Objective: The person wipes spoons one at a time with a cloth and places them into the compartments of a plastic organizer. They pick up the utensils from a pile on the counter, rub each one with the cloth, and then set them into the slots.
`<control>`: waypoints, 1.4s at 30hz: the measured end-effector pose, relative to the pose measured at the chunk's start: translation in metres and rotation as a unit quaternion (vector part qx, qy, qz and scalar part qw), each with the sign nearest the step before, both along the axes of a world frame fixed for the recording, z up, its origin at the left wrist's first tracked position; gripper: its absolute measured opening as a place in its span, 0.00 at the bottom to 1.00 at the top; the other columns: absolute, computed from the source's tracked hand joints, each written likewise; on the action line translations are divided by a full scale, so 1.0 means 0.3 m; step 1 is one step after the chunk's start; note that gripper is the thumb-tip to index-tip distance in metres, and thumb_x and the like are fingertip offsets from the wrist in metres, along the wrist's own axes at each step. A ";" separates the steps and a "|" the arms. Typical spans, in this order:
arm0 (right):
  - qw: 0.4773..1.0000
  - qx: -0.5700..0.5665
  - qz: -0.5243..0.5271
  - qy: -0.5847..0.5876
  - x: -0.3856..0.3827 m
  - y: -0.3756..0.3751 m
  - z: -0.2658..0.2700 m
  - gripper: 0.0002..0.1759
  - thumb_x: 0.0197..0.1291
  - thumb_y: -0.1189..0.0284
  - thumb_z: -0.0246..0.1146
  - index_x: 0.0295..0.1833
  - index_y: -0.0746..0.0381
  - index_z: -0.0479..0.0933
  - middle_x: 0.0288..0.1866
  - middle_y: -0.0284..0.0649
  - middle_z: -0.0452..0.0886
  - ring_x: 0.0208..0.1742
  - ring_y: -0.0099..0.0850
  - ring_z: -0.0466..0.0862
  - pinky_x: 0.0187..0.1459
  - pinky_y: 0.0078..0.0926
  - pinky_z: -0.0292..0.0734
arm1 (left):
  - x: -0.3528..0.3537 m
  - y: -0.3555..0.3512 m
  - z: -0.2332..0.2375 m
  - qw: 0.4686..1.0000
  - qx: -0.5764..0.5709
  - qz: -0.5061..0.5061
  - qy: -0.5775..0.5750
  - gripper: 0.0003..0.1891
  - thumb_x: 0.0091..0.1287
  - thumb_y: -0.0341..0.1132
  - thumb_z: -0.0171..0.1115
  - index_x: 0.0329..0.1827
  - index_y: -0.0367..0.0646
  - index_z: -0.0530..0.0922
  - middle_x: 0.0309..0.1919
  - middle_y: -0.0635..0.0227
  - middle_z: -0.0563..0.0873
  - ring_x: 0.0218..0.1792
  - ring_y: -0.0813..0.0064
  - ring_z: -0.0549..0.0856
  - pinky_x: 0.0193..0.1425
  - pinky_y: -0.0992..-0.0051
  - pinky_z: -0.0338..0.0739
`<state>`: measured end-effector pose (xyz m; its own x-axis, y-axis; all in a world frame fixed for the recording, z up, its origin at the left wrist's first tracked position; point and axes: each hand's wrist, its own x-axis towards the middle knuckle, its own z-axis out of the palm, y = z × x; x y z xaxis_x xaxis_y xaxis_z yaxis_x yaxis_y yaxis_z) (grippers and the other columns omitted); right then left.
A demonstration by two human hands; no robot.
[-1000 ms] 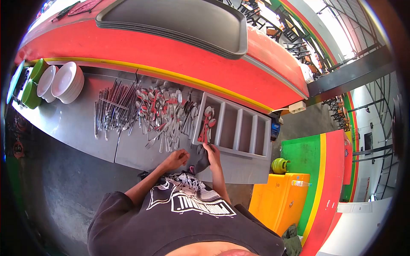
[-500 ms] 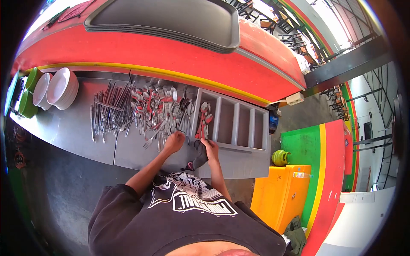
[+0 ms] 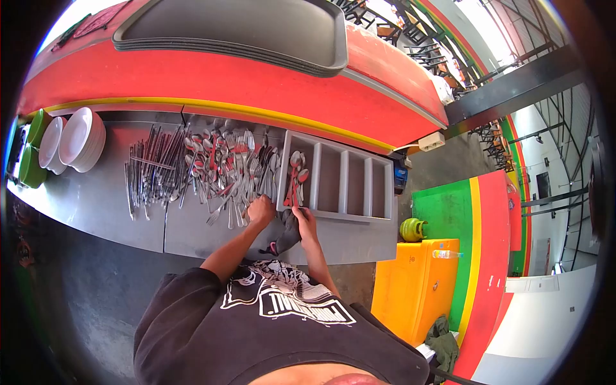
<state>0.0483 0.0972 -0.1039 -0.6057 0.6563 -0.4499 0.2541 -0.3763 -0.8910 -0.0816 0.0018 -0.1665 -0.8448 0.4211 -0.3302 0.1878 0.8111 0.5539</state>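
Observation:
My left hand (image 3: 260, 210) is closed at the near edge of a heap of spoons and forks (image 3: 224, 163); what lies in its fingers, if anything, I cannot make out. Gripped by my right hand (image 3: 306, 226) is a dark cloth (image 3: 284, 234), which hangs toward the counter's near edge. That hand is right at the front rim of a grey cutlery tray (image 3: 356, 217). Several spoons (image 3: 296, 176) lie in the tray's leftmost compartment, handles toward me. Left of the heap is a pile of thin metal chopsticks or similar slim utensils (image 3: 154, 167).
White bowls (image 3: 83, 141) and green bowls (image 3: 31, 165) are stacked at the counter's left end. Dark serving trays (image 3: 231, 29) rest on the raised red ledge (image 3: 212, 77) behind. An orange cabinet (image 3: 410, 289) and a green gas cylinder (image 3: 412, 230) stand to the right.
The view has shifted slightly, moving the counter and its contents left in frame. My left hand remains closed beside the heap, and my right hand still holds the cloth by the tray.

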 end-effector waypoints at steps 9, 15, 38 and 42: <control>0.996 0.090 -0.005 -0.012 -0.025 -0.028 -0.010 0.17 0.63 0.59 0.69 0.43 0.62 0.78 0.37 0.32 0.81 0.38 0.21 0.78 0.42 0.22 0.73 | -0.009 -0.067 0.009 0.990 0.130 0.023 -0.044 0.12 0.60 0.41 0.58 0.37 0.42 0.82 0.35 0.51 0.87 0.41 0.47 0.87 0.46 0.53 0.81; 0.973 0.226 -0.021 -0.029 -0.044 -0.081 -0.003 0.19 0.62 0.59 0.69 0.44 0.63 0.75 0.37 0.35 0.81 0.40 0.23 0.78 0.43 0.25 0.73 | -0.022 -0.180 0.006 0.941 0.282 0.023 -0.188 0.11 0.63 0.38 0.60 0.34 0.37 0.78 0.23 0.61 0.83 0.29 0.66 0.85 0.36 0.66 0.80; 0.992 0.018 0.119 0.027 0.015 0.044 0.063 0.31 0.58 0.57 0.72 0.62 0.63 0.74 0.50 0.39 0.82 0.52 0.26 0.80 0.54 0.26 0.73 | 0.170 -0.335 0.151 0.820 0.390 0.182 -0.378 0.11 0.72 0.43 0.55 0.40 0.45 0.79 0.32 0.72 0.83 0.33 0.80 0.84 0.37 0.78 0.72; 0.990 -0.057 0.097 0.081 0.046 0.078 0.055 0.25 0.63 0.62 0.68 0.61 0.61 0.75 0.49 0.37 0.83 0.51 0.24 0.81 0.53 0.25 0.75 | 0.239 -0.304 0.238 0.829 0.446 0.173 -0.290 0.13 0.74 0.45 0.56 0.40 0.45 0.78 0.31 0.73 0.83 0.32 0.80 0.83 0.36 0.78 0.71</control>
